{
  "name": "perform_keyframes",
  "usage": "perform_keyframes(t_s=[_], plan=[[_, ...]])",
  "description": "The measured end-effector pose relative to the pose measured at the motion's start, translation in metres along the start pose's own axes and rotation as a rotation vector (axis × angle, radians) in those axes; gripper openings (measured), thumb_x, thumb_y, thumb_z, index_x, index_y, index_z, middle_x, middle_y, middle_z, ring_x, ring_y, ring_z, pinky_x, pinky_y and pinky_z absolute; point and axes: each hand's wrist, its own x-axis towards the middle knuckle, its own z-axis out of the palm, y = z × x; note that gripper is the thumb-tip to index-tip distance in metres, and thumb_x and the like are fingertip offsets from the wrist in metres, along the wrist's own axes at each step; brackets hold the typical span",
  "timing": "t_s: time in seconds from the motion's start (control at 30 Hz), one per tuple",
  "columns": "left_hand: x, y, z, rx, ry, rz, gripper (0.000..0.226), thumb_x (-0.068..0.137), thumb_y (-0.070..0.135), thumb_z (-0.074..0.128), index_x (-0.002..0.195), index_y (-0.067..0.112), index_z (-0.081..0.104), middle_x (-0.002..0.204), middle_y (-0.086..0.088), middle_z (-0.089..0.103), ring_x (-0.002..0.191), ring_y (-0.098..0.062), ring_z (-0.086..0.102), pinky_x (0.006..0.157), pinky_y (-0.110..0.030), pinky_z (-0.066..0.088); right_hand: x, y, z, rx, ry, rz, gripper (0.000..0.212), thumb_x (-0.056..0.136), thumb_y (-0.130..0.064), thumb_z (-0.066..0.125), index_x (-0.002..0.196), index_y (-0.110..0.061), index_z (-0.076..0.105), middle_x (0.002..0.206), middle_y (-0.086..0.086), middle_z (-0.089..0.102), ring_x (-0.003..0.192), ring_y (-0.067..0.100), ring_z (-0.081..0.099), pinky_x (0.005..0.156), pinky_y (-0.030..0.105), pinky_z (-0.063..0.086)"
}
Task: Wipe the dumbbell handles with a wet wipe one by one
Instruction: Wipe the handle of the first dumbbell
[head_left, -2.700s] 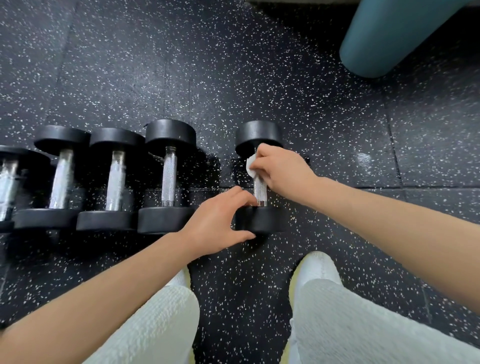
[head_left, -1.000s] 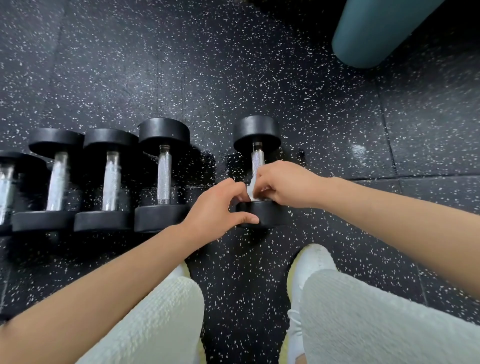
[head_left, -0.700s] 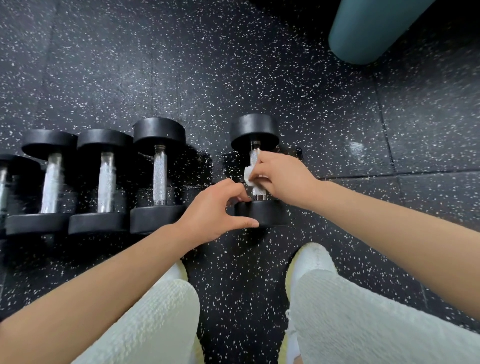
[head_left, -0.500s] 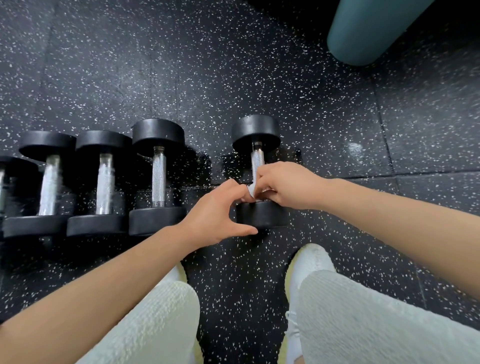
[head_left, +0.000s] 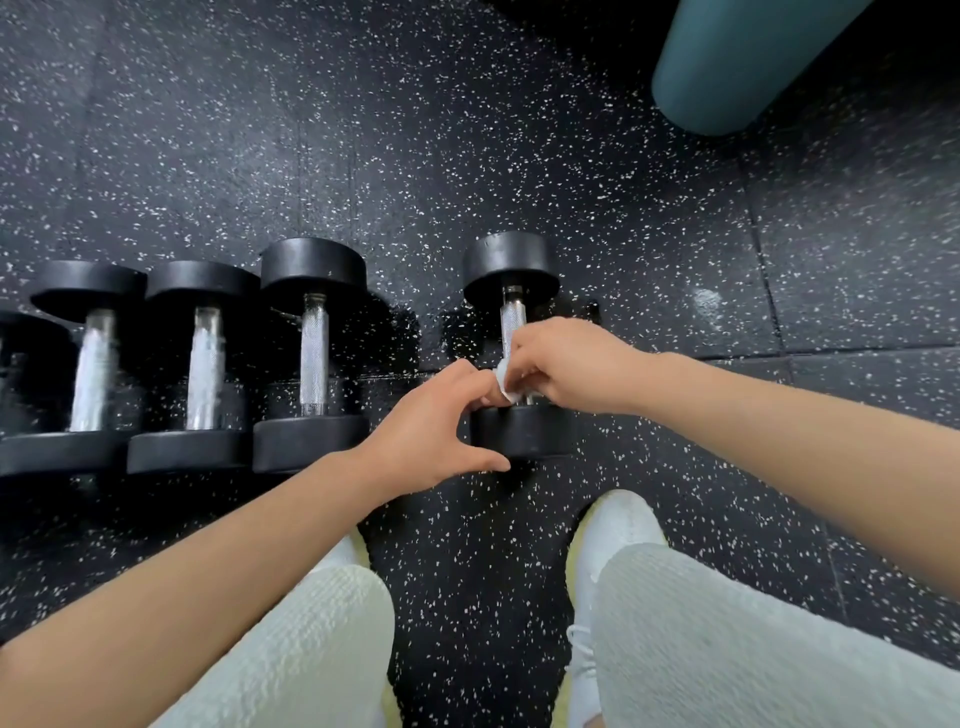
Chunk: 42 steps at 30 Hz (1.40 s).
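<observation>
A black dumbbell with a chrome handle lies apart on the speckled floor, at the right of the row. My right hand is closed around the near end of that handle, pressing a white wet wipe against it. Only a corner of the wipe shows below my fingers. My left hand grips the near black head of the same dumbbell, thumb under its front edge. Further left, three more dumbbells lie side by side.
A fourth dumbbell is cut off at the left edge. A teal padded cylinder stands at the top right. My knees in pale leggings and a white shoe sit just in front of the dumbbell.
My right hand has slid the wipe back and forth along the handle, from the far end to the near end. My left hand has stayed on the near head.
</observation>
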Motion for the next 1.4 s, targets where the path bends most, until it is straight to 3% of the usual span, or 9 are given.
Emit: perform_keyframes(t_s=[0.17,0.33,0.43,0.57,0.77,0.97,1.17,1.27,1.4], plan=[[-0.002,0.003,0.001,0.041,0.0,-0.006,0.053,0.07,0.043,0.094,0.109,0.032,0.06,0.11,0.013,0.051,0.103,-0.006,0.055,0.094,-0.035,0.05,0.021,0.01,0.002,-0.044,0.28,0.123,0.016,0.092,-0.022,0.064,0.099,-0.028,0.077,0.098,-0.003,0.058,0.086,0.022,0.06,0.066,0.035,0.049],[0.0,0.003,0.0,0.092,-0.011,0.008,0.053,0.07,0.04,0.093,0.104,0.031,0.053,0.104,0.017,0.045,0.097,0.002,0.048,0.081,-0.026,0.044,0.001,-0.001,0.019,-0.053,0.223,0.07,0.017,0.089,-0.015,0.063,0.096,-0.024,0.075,0.096,-0.001,0.056,0.08,0.026,0.06,0.063,0.04,0.049],[0.0,0.005,-0.001,0.083,-0.019,0.004,0.054,0.07,0.041,0.093,0.103,0.034,0.051,0.103,0.018,0.045,0.095,0.0,0.049,0.082,-0.028,0.045,-0.008,-0.002,0.022,-0.054,0.169,0.014,0.017,0.088,-0.013,0.064,0.094,-0.025,0.073,0.093,-0.002,0.056,0.078,0.025,0.059,0.062,0.042,0.049],[0.001,0.008,0.0,0.097,-0.025,-0.01,0.054,0.07,0.042,0.093,0.105,0.029,0.055,0.107,0.012,0.049,0.097,-0.011,0.053,0.089,-0.038,0.05,0.009,0.006,0.021,-0.16,0.301,0.055,0.015,0.078,-0.006,0.068,0.087,-0.019,0.07,0.091,0.001,0.055,0.072,0.025,0.056,0.054,0.035,0.048],[0.002,0.012,0.0,0.116,-0.025,-0.016,0.054,0.071,0.044,0.092,0.11,0.028,0.058,0.109,0.012,0.05,0.098,-0.01,0.055,0.089,-0.034,0.049,0.038,0.011,0.026,-0.262,0.48,0.237,0.023,0.074,-0.004,0.073,0.093,-0.017,0.069,0.086,0.002,0.055,0.07,0.024,0.052,0.042,0.029,0.039],[0.0,0.008,0.002,0.107,-0.02,0.0,0.055,0.073,0.047,0.09,0.114,0.03,0.059,0.112,0.017,0.048,0.102,-0.005,0.054,0.088,-0.031,0.048,0.015,0.009,0.035,-0.321,0.355,0.224,0.02,0.07,-0.006,0.078,0.084,-0.019,0.07,0.085,0.0,0.053,0.07,0.02,0.054,0.045,0.027,0.033],[0.003,0.009,0.006,0.12,-0.035,0.016,0.055,0.073,0.042,0.089,0.117,0.036,0.057,0.114,0.018,0.047,0.101,-0.01,0.057,0.09,-0.042,0.053,0.033,0.018,0.024,-0.342,0.459,0.242,0.023,0.073,-0.003,0.075,0.087,-0.017,0.066,0.086,0.002,0.053,0.072,0.022,0.053,0.043,0.028,0.035],[0.002,0.008,0.008,0.129,-0.04,0.017,0.056,0.074,0.041,0.088,0.12,0.038,0.056,0.116,0.017,0.047,0.1,-0.014,0.058,0.089,-0.044,0.053,0.031,0.015,0.031,-0.291,0.515,0.254,0.025,0.074,-0.002,0.073,0.094,-0.015,0.067,0.087,0.003,0.053,0.075,0.022,0.053,0.045,0.032,0.045],[0.001,0.006,0.01,0.125,-0.03,0.021,0.056,0.076,0.041,0.088,0.122,0.038,0.055,0.12,0.017,0.046,0.103,-0.016,0.059,0.09,-0.044,0.053,0.006,0.01,0.042,-0.229,0.433,0.162,0.017,0.073,-0.007,0.077,0.086,-0.018,0.073,0.085,0.0,0.055,0.071,0.022,0.057,0.052,0.027,0.039]])
